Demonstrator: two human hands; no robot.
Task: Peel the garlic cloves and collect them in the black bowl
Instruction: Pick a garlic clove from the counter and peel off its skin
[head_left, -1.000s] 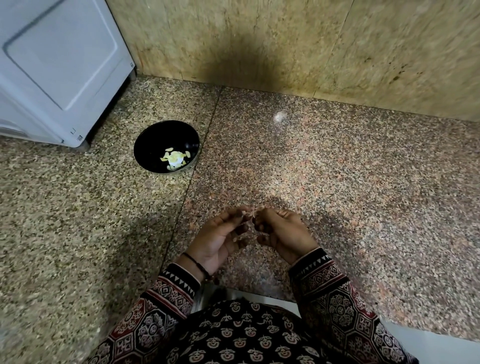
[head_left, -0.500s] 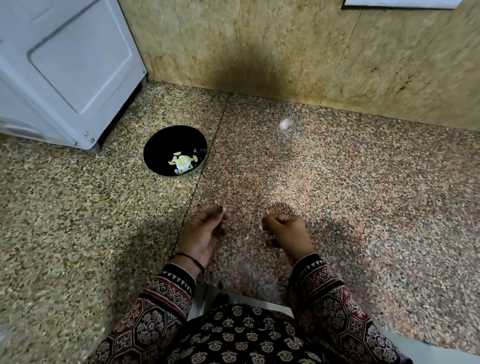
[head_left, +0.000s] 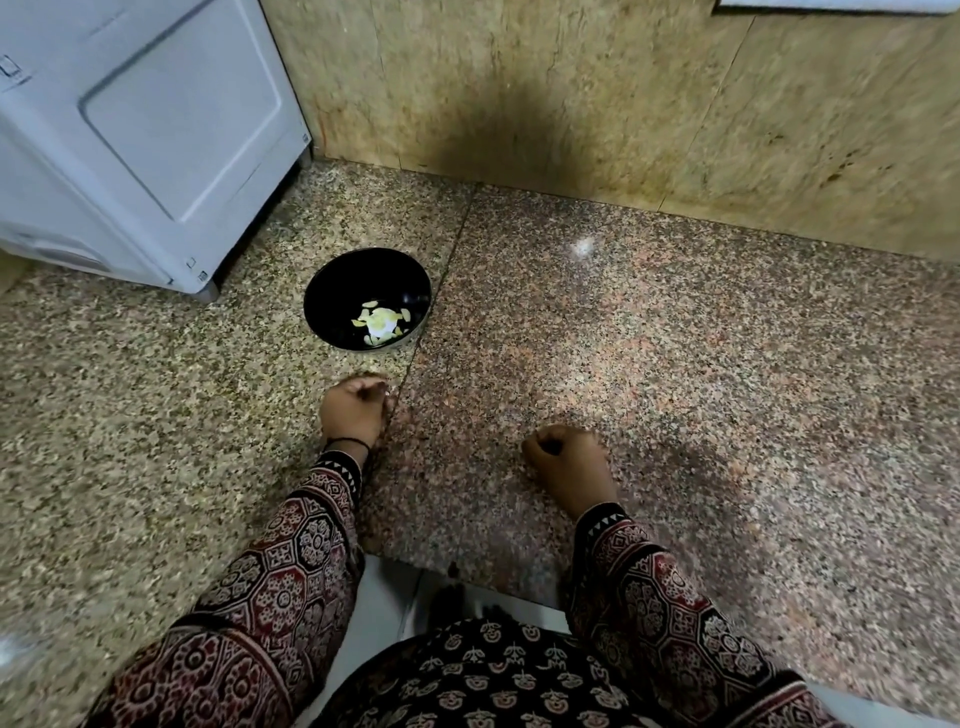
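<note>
The black bowl (head_left: 324, 280) stands on the granite counter, left of centre, with several pale peeled garlic cloves (head_left: 382, 325) lying in its bottom. My left hand (head_left: 353, 413) hovers just in front of the bowl, back up, its fingers curled round a small pale garlic clove (head_left: 387, 399) that barely shows at the fingertips. My right hand (head_left: 569, 465) rests lower and to the right on the reddish slab, its fingers curled into a loose fist. Whatever is inside that fist is hidden.
A white appliance (head_left: 156, 130) stands at the back left, close behind the bowl. A tan stone wall (head_left: 623, 104) closes off the back. The counter's front edge (head_left: 467, 566) runs just before my body, with patterned sleeves over it.
My hands were together in front of me and have parted. The left hand has moved forward and left toward the bowl; the right has stayed back, curled. The camera has tilted up a little.
</note>
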